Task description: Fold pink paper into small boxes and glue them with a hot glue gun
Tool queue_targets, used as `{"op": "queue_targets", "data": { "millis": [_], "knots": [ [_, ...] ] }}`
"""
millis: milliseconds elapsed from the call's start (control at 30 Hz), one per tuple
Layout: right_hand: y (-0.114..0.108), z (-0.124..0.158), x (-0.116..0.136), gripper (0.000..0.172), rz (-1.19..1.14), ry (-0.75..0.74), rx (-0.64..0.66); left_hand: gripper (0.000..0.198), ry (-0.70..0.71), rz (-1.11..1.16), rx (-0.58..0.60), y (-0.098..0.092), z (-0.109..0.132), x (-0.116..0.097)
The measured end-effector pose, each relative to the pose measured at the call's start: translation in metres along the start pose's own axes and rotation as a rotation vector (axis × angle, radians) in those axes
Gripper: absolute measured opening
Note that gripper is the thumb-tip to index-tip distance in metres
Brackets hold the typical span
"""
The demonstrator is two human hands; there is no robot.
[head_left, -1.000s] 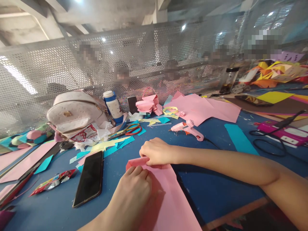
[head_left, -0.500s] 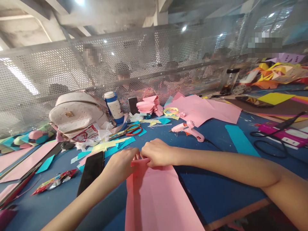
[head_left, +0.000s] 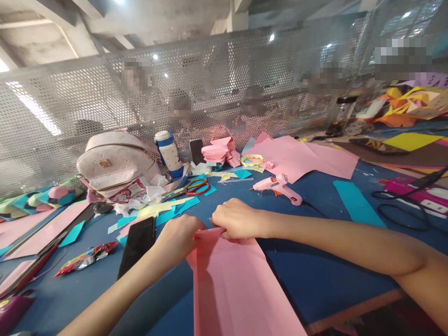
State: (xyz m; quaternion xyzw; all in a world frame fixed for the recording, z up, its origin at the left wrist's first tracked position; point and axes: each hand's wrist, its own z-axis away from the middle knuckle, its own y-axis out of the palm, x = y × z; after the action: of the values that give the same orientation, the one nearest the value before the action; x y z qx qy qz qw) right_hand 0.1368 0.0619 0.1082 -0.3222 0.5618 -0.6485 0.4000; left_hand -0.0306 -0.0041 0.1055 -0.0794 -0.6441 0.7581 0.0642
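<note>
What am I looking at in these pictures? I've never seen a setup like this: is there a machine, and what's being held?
There is no machine: these are a person's bare hands. Every picture comes from one camera worn on the head, looking forward and down.

The left hand and right hand have the far end of a pink sheet in their grip, side by side; the fingertips are mostly hidden.

The blue surface is a table. Beyond the right hand lies a pink glue gun; by the left forearm, a phone and a snack packet. Farther back are scissors, a bottle and a backpack, before a mesh screen.
</note>
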Motion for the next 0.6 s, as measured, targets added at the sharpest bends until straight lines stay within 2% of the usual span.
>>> {"op": "queue_targets", "data": {
  "millis": [400, 600],
  "knots": [
    [-0.008, 0.005, -0.004, 0.019, 0.032, -0.012, 0.079, 0.031, 0.037, 0.063, 0.015, 0.008, -0.006, 0.01],
    [-0.008, 0.005, 0.002, 0.016, 0.067, -0.015, 0.077, 0.033, 0.043, 0.072, 0.007, 0.01, -0.004, 0.006]
  ]
}}
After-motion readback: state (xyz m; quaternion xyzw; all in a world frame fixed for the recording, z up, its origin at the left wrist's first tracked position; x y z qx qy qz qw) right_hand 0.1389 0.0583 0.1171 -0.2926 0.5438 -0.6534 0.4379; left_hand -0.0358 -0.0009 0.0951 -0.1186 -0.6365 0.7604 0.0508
